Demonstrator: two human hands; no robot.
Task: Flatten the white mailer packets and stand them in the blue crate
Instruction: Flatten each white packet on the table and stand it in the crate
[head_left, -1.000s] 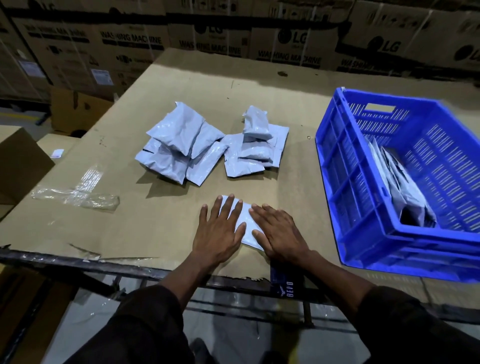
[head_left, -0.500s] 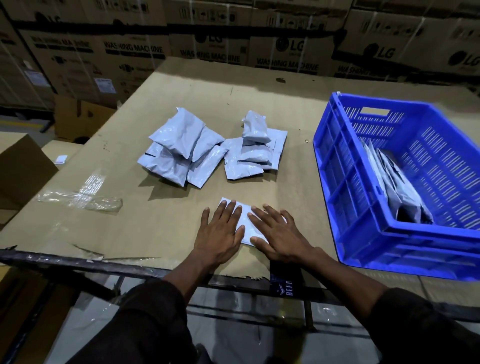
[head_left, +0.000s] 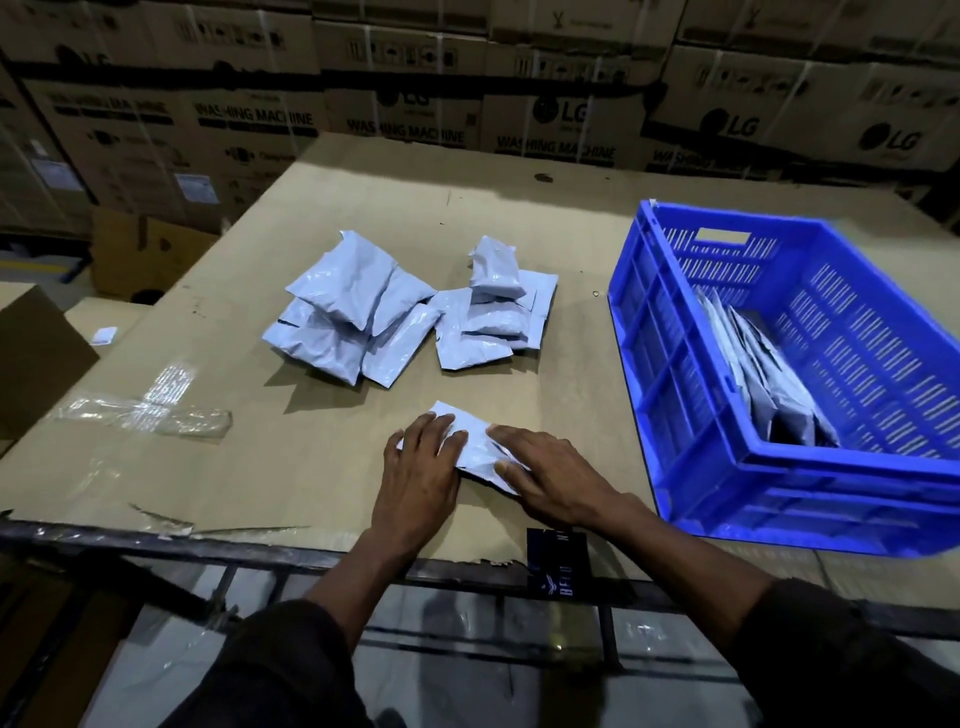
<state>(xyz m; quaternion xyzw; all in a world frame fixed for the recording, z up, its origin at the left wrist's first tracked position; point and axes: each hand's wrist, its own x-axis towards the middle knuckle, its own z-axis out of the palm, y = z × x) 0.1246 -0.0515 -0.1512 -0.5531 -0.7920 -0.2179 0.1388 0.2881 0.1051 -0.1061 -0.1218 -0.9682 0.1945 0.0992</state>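
Along the left edge of the cardboard-covered table, a crumpled strip of clear plastic film is lying flat, well apart from everything else. Further right, toward the middle of the surface, two heaps of white mailer packets are sitting side by side: the left heap is puffier and its packets are overlapping loosely, while the right heap is lying a little flatter with one packet on top.

Near the front edge, between the heaps and the person, a single white mailer packet is lying on the table under both hands. The left hand is pressing down on the packet's left part with its fingers straight and spread, curled round nothing. The right hand is resting on the packet's right part, fingers extended and slightly bent, with the thumb lying at the packet's near edge; whether it is pinching the edge cannot be told.

At the right edge of the table, the blue crate is sitting, and several flattened packets are leaning upright inside it against its left wall.
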